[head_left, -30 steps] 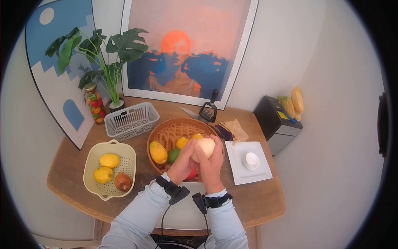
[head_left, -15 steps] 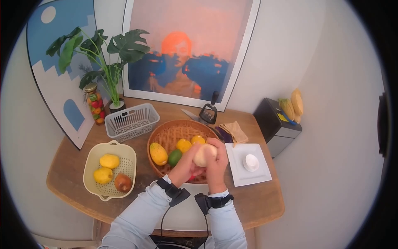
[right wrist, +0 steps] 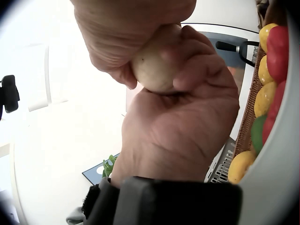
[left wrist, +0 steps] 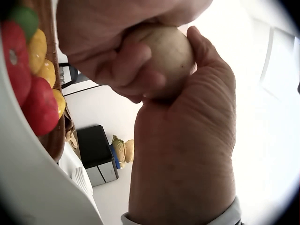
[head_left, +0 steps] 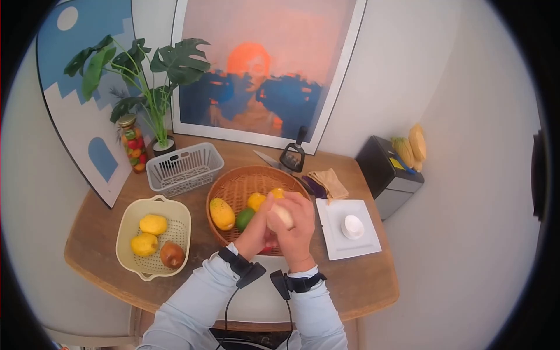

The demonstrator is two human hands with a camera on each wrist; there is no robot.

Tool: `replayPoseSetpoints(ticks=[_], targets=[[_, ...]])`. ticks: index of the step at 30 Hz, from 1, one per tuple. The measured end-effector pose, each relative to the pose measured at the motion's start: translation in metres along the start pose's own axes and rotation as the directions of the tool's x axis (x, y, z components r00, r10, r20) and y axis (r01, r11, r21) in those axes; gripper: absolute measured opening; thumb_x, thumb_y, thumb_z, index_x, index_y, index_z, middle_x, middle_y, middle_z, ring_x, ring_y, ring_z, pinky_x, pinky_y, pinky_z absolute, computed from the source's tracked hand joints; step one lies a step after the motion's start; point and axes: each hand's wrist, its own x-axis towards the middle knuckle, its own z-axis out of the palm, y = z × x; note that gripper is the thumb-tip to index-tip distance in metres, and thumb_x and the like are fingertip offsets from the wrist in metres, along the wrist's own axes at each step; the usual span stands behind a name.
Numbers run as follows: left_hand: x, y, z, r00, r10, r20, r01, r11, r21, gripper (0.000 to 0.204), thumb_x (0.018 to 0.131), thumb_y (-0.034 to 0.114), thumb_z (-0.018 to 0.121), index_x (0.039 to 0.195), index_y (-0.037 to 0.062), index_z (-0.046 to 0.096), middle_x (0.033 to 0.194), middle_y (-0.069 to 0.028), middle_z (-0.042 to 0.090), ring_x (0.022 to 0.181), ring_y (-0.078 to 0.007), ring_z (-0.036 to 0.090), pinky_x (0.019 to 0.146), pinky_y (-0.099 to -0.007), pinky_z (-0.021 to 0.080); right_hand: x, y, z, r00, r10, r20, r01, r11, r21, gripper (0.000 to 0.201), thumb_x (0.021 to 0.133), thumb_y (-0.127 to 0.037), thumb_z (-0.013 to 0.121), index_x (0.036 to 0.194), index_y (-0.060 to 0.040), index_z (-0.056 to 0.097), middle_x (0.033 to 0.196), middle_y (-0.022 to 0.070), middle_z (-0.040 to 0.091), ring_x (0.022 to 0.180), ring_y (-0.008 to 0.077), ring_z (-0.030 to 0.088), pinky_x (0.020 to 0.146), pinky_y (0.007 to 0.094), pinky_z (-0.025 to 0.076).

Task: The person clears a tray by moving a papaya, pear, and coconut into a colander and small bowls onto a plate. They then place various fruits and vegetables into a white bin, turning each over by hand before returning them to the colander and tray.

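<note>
A pale, cream-coloured round piece of produce (head_left: 282, 217) is held between both hands above the brown wicker basket (head_left: 238, 176). The left hand (head_left: 255, 230) curls round it from the left, while the right hand (head_left: 298, 232) wraps its right side. In the left wrist view, the pale produce (left wrist: 172, 55) lies between the left hand (left wrist: 105, 44) above and the right hand (left wrist: 185, 136) below. The right wrist view shows the same produce (right wrist: 153, 70) with fingers bent round it. Yellow produce (head_left: 222, 214) and green produce (head_left: 245, 219) lie in the basket.
At left, a cream colander (head_left: 123, 233) holds two yellow fruits and a brown onion (head_left: 172, 255). Behind are a grey basket (head_left: 184, 172), a potted plant (head_left: 154, 111) and a black-handled tool (head_left: 300, 137). A white square plate (head_left: 344, 249) bears a small white bowl (head_left: 352, 227).
The right hand's fingers have shifted over the pale produce, leaving less of it visible in the head view. Both hands remain round it above the basket.
</note>
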Motion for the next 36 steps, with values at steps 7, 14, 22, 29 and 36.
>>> replayPoseSetpoints(ticks=[7, 14, 22, 29, 36], targets=[[0.004, -0.013, -0.002, 0.966, 0.256, 0.033, -0.24, 0.841, 0.485, 0.045, 0.104, 0.051, 0.038, 0.121, 0.0142, 0.056, 0.093, -0.0009, 0.063, 0.065, -0.0078, 0.06, 0.044, -0.0207, 0.041, -0.008, 0.027, -0.001, 0.781, 0.625, 0.014, -0.572, 0.706, 0.417, 0.026, 0.083, -0.016, 0.072, 0.106, -0.0029, 0.067, 0.112, 0.0132, 0.063, 0.105, 0.0307, 0.059, 0.092, 0.0407, 0.047], [-0.007, 0.01, 0.023, 0.996, -0.013, -0.089, 0.001, 0.991, -0.132, 0.048, 0.104, 0.048, 0.04, 0.135, 0.0118, 0.049, 0.108, -0.0028, 0.06, 0.073, -0.01, 0.061, 0.05, -0.0206, 0.046, -0.006, 0.003, 0.003, 1.0, 0.015, -0.003, -0.015, 1.0, -0.02, 0.023, 0.083, -0.015, 0.069, 0.102, -0.0028, 0.068, 0.111, 0.0143, 0.065, 0.107, 0.0319, 0.059, 0.094, 0.0404, 0.046], [0.009, -0.019, 0.0, 0.952, 0.284, -0.111, -0.207, 0.871, 0.446, 0.041, 0.104, 0.04, 0.048, 0.128, 0.0065, 0.053, 0.103, -0.0034, 0.062, 0.073, -0.0093, 0.06, 0.052, -0.0217, 0.047, -0.015, 0.029, 0.007, 0.942, 0.333, -0.053, -0.318, 0.93, 0.183, 0.02, 0.088, -0.016, 0.067, 0.102, -0.0013, 0.067, 0.112, 0.0148, 0.063, 0.104, 0.0281, 0.06, 0.093, 0.0389, 0.046], [0.0, 0.0, -0.01, 0.972, 0.183, 0.149, -0.218, 0.939, 0.265, 0.045, 0.105, 0.041, 0.046, 0.133, 0.0062, 0.051, 0.103, -0.0058, 0.064, 0.072, -0.0112, 0.062, 0.054, -0.0218, 0.046, -0.005, 0.016, 0.002, 0.72, 0.687, 0.097, -0.595, 0.54, 0.595, 0.023, 0.097, -0.022, 0.06, 0.108, -0.0023, 0.066, 0.104, 0.0103, 0.066, 0.091, 0.0194, 0.064, 0.08, 0.0321, 0.052], [0.0, -0.003, -0.003, 0.982, 0.188, 0.037, -0.189, 0.927, 0.324, 0.037, 0.103, 0.033, 0.051, 0.127, 0.0051, 0.053, 0.091, -0.006, 0.065, 0.065, -0.012, 0.06, 0.047, -0.022, 0.042, -0.013, 0.041, 0.003, 0.789, 0.612, 0.052, -0.52, 0.622, 0.585, 0.028, 0.099, -0.023, 0.055, 0.115, -0.0009, 0.063, 0.102, 0.0079, 0.066, 0.091, 0.0181, 0.064, 0.081, 0.0297, 0.051]])
